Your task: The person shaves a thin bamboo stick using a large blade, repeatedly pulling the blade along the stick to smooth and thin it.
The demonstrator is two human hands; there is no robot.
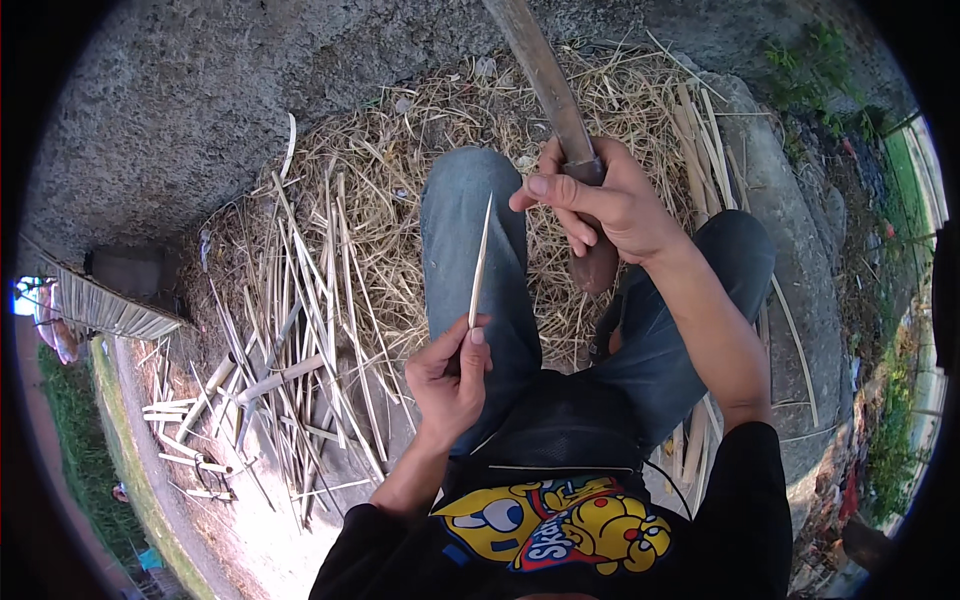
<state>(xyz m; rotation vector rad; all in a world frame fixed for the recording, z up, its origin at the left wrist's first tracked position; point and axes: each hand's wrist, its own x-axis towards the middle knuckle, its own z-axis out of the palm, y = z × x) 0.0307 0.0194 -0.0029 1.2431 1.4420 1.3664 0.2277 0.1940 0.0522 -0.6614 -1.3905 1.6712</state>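
My left hand [447, 385] is closed round the lower end of a pale, split bamboo stick [481, 262]. The stick narrows to a sharp tip and points away from me, above my left thigh. Between my knees and further to the right, my right hand [625, 205] grips a machete [545, 80] by its dark, rounded handle. The long, flat blade leans up and to the left, past the top edge of the head view. Stick and blade are apart. The blade's far end is out of the picture.
Straw-like shavings [385, 190] cover the ground around my knees. Many split bamboo strips [315, 290] and short hollow bamboo pieces [205, 385] lie to the left. More strips [705, 150] lie at the right. A rough grey wall [250, 80] stands ahead.
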